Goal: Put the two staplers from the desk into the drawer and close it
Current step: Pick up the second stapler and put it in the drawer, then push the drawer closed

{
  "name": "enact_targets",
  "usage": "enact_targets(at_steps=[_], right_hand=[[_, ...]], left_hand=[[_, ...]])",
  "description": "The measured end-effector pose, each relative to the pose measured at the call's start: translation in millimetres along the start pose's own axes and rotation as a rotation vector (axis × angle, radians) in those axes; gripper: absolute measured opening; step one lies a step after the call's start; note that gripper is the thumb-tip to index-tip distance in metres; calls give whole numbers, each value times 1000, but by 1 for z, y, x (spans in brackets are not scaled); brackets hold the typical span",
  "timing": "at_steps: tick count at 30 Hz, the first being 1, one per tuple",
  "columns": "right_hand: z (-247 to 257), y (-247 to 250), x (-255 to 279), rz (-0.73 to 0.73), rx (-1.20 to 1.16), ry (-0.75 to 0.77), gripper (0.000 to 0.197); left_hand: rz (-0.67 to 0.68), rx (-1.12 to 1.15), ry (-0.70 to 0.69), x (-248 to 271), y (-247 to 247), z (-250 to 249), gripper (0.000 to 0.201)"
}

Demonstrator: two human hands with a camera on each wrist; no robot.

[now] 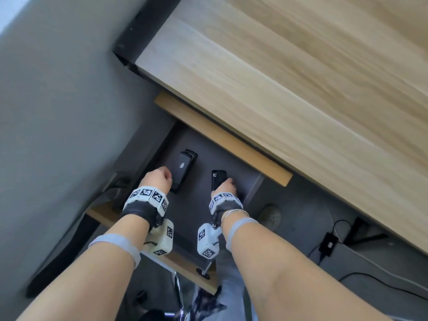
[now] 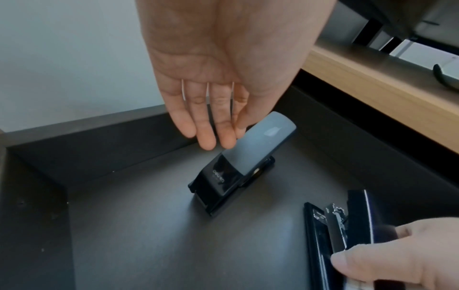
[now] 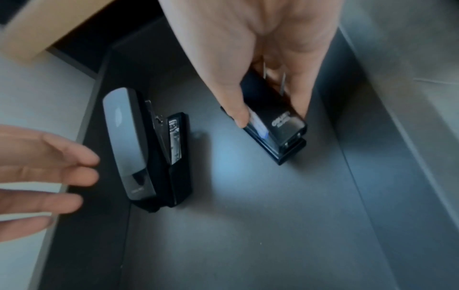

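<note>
both staplers in the open dark grey drawer [image 1: 253,184], right hand not yet off its one.

grey-topped black stapler [image 2: 238,164] lies on the drawer floor toward the left wall; left hand [image 2: 223,68] hangs just above its rear end with fingers [image 2: 206,137] straight and loose, holding nothing, contact not clear. smaller glossy black stapler [image 3: 275,133] sits on the floor to the right, well apart from the first; right hand [image 3: 261,58] pinches it between thumb and fingers. light wood desk top [image 1: 289,77] overhangs the back of the drawer.
</note>
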State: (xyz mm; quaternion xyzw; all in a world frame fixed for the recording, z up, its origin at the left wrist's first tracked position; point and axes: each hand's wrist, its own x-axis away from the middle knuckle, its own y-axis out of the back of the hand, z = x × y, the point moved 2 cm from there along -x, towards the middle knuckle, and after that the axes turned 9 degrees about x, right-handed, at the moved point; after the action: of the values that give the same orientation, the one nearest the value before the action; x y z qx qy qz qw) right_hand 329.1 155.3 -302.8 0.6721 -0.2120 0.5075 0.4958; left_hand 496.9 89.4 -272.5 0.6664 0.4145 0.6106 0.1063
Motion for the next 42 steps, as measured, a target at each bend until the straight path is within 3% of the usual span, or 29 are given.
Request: enact_targets(at_steps=[9,15,19,22,26,31,36,42], right_hand=[[0,-11,-5,37,-137,-62,60],[1,24,12,32,12,24,53],[8,59,39,-121,242,249,33],[13,82,68,-139,360,460,31],[22,122,108,-156,348,735,32],[25,172,135,-344,289,929,29],[6,221,111,-679,105,821,27],[-31,251,68,-934,325,583,51]], left_hand=[[32,-14,8,-9,-10,9,22],[29,-6,27,3,-5,1,22],[22,-15,30,16,4,-12,25],[15,-29,44,29,11,-20,29],[19,-36,65,49,19,-23,28],[8,-61,140,72,26,-8,31],[-9,-88,222,93,29,15,30],[142,-293,351,120,16,42,29]])
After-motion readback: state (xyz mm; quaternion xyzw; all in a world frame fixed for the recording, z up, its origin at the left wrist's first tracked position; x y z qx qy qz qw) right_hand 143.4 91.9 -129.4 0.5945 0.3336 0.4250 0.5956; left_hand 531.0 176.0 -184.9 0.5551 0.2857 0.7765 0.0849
